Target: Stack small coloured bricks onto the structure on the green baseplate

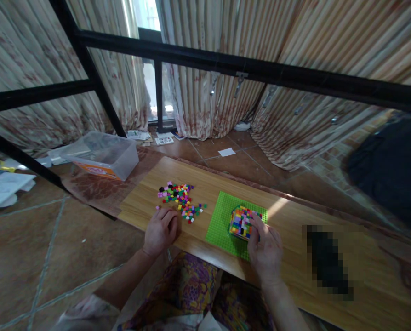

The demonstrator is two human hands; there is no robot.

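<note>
The block (pixel 242 221) sat on the baseplate (pixel 219 225) near the board's (pixel 295 276) near edge, and the right hand (pixel 265 248) gripped its near right side, fingers bent over the top. The left hand (pixel 160 230) lay loosely curled at the near edge of the pile (pixel 179 197), left of the block. Whether it pinched a brick could not be told.

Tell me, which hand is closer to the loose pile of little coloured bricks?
Left. The left hand lies curled at the near edge of the loose pile. The right hand touches the brick build on the green baseplate, off to the pile's right.
</note>
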